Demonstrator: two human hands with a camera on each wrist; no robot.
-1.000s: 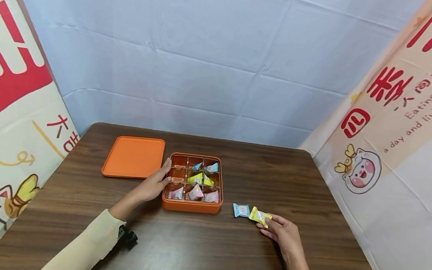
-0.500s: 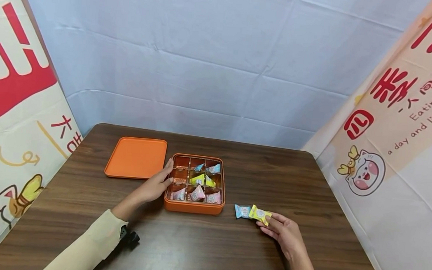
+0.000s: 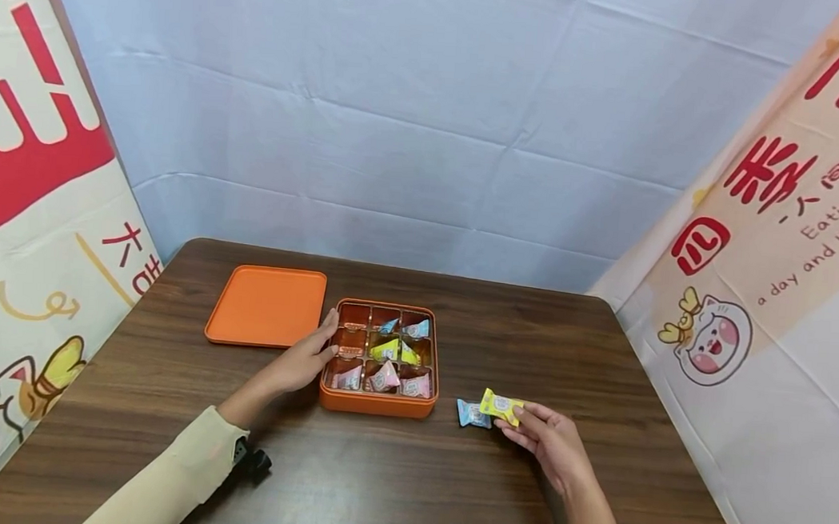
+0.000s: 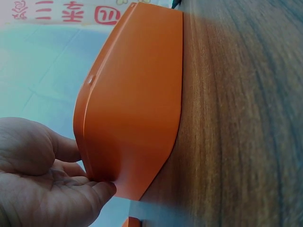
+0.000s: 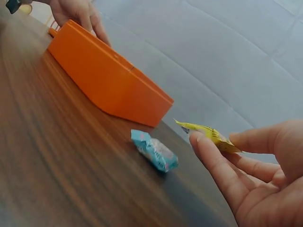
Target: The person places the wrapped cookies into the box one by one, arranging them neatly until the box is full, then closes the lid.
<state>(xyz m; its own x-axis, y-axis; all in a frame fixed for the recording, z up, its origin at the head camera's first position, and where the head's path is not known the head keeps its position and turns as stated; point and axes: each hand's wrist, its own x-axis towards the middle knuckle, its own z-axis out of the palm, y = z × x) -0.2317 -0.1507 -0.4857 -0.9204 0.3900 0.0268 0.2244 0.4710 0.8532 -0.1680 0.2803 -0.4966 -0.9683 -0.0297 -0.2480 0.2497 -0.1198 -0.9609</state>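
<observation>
An orange box (image 3: 378, 404) with a clear divided insert stands on the table. Small wrapped candies sit in its compartments: pink ones (image 3: 383, 378) in the near row, yellow ones (image 3: 385, 350) in the middle, blue ones (image 3: 415, 328) at the back. My left hand (image 3: 301, 363) rests against the box's left side, fingers fairly straight; in the left wrist view its fingertips (image 4: 105, 189) touch the wall near a corner. Between thumb and fingers, my right hand (image 3: 553, 442) pinches a yellow wrapped candy (image 5: 213, 135). This candy is raised off the table, close by a blue wrapped candy (image 5: 156, 150) lying there.
An orange lid (image 3: 267, 306) lies flat at the back left, beside the box. The two left compartments (image 3: 351, 340) in the middle and back rows hold no candy. Brown wooden table (image 3: 530, 341) extends to the right; a pale cloth (image 3: 398, 132) hangs behind it.
My right hand has lifted the yellow candy slightly and moved it a little toward the box, over the edge of the blue candy. The left hand stays against the box. The head view shifts slightly.
</observation>
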